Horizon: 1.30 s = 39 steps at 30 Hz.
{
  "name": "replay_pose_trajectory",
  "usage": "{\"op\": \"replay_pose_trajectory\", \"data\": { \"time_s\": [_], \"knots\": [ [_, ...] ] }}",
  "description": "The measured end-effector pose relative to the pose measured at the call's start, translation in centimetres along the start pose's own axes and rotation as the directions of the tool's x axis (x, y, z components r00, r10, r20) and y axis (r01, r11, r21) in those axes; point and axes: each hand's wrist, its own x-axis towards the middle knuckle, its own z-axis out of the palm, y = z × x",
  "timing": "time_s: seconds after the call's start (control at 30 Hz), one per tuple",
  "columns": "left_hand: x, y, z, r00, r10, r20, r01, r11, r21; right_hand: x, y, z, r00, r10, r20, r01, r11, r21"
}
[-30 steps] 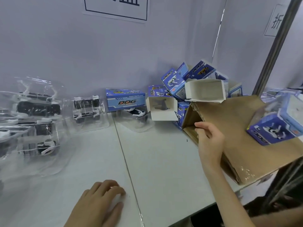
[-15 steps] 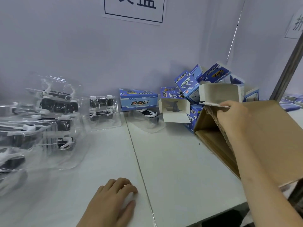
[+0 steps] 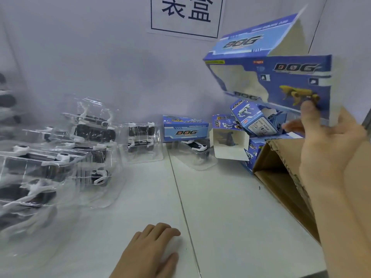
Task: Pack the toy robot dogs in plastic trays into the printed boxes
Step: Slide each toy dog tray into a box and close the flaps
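The right hand (image 3: 329,149) holds a printed box (image 3: 281,77) up in the air at the far right, above the heap of other boxes (image 3: 255,121). Its fingers (image 3: 308,109) pinch the box's lower right corner, with the thumb on the front face by the yellow dog print and another fingertip showing from behind. The box's long axis runs left to right, tipped a little, and one flap stands up above it. A white inner edge shows at the right end, next to the palm, so the open end probably faces that way, though I cannot be sure.

The left hand (image 3: 152,249) rests palm down on the counter (image 3: 220,207) at the near edge, its fingers loosely bent and holding nothing.

The toy dogs in their clear trays all lie to the left of the raised box. A stack (image 3: 40,171) crowds the left side, a single tray (image 3: 140,143) stands farther back, and one more tray (image 3: 192,155) sits in front of a closed box (image 3: 184,129). The free left hand is nearer to every tray than the right. Picking up a tray looks like a job for the left hand, and the box would likely have to be turned so that its opening meets the tray.
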Motion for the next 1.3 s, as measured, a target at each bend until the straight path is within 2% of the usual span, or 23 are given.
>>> {"op": "replay_pose_trajectory", "data": {
  "time_s": [0.1,0.13,0.2,0.27,0.33,0.4,0.43,0.53,0.63,0.7,0.73,0.8,0.87,0.97,1.0,1.1,1.17,1.23,1.3],
  "knots": [
    [-0.1,0.1,-0.6,0.989,-0.142,-0.042,0.14,0.989,-0.056,-1.4,-0.3,0.5,0.981,0.158,0.114,-0.172,0.977,0.124],
    [-0.1,-0.1,-0.6,0.973,-0.22,-0.067,0.211,0.969,-0.127,-2.0,0.0,0.7,0.977,0.153,0.148,-0.17,0.979,0.11],
    [-0.4,-0.4,-0.6,0.92,-0.368,-0.135,0.298,0.88,-0.371,-3.3,0.8,1.2,0.954,0.125,0.271,-0.152,0.985,0.079],
    [-0.3,-0.7,-0.9,0.819,-0.514,-0.253,0.29,0.753,-0.59,-4.6,1.5,1.8,0.904,0.123,0.41,-0.182,0.977,0.11],
    [-0.1,-0.9,-1.5,0.707,-0.634,-0.314,0.236,0.63,-0.74,-5.4,2.1,2.1,0.86,0.143,0.491,-0.23,0.965,0.123],
    [0.0,-1.1,-2.4,0.641,-0.688,-0.342,0.209,0.584,-0.784,-5.5,2.3,2.2,0.822,0.181,0.54,-0.292,0.948,0.128],
    [0.1,-1.2,-3.0,0.631,-0.689,-0.356,0.211,0.593,-0.777,-5.4,2.3,2.3,0.799,0.196,0.568,-0.325,0.936,0.134],
    [1.0,-1.3,-5.8,0.666,-0.636,-0.391,0.225,0.67,-0.707,-4.7,2.2,2.4,0.7,0.181,0.691,-0.401,0.9,0.171],
    [3.0,-1.2,-9.5,0.773,-0.497,-0.394,0.203,0.782,-0.589,-4.3,1.9,2.5,0.62,0.129,0.774,-0.407,0.896,0.177],
    [4.6,-1.2,-11.8,0.882,-0.393,-0.26,0.194,0.805,-0.56,-4.1,1.7,2.6,0.595,0.112,0.796,-0.384,0.91,0.158],
    [5.5,-1.1,-12.6,0.93,-0.341,-0.138,0.202,0.786,-0.584,-4.1,1.6,2.7,0.577,0.108,0.809,-0.39,0.908,0.157],
    [7.0,-0.8,-13.3,0.972,-0.226,0.057,0.203,0.703,-0.681,-4.3,1.4,2.9,0.545,0.129,0.828,-0.447,0.881,0.157],
    [7.8,-0.7,-13.0,0.974,-0.212,0.079,0.196,0.613,-0.765,-4.4,1.4,2.9,0.562,0.164,0.811,-0.481,0.862,0.159],
    [8.2,-1.2,-12.4,0.948,-0.317,0.032,0.203,0.521,-0.829,-4.2,1.0,3.0,0.592,0.194,0.782,-0.471,0.871,0.141],
    [8.2,-1.4,-12.3,0.944,-0.329,0.035,0.209,0.51,-0.834,-4.2,0.8,3.0,0.607,0.197,0.77,-0.445,0.887,0.124],
    [8.2,-1.5,-12.2,0.942,-0.332,0.049,0.237,0.556,-0.797,-4.5,0.0,3.3,0.714,0.163,0.681,-0.278,0.958,0.062],
    [8.3,-1.3,-12.0,0.932,-0.361,0.044,0.25,0.549,-0.797,-4.9,-0.4,3.6,0.771,0.127,0.624,-0.181,0.983,0.023],
    [8.2,-1.5,-11.7,0.917,-0.396,0.041,0.265,0.532,-0.804,-5.3,-0.7,3.7,0.799,0.089,0.595,-0.12,0.993,0.012],
    [8.0,-1.7,-11.7,0.909,-0.415,0.045,0.274,0.513,-0.814,-5.4,-1.0,3.8,0.794,0.091,0.601,-0.127,0.992,0.017]
  ]
}}
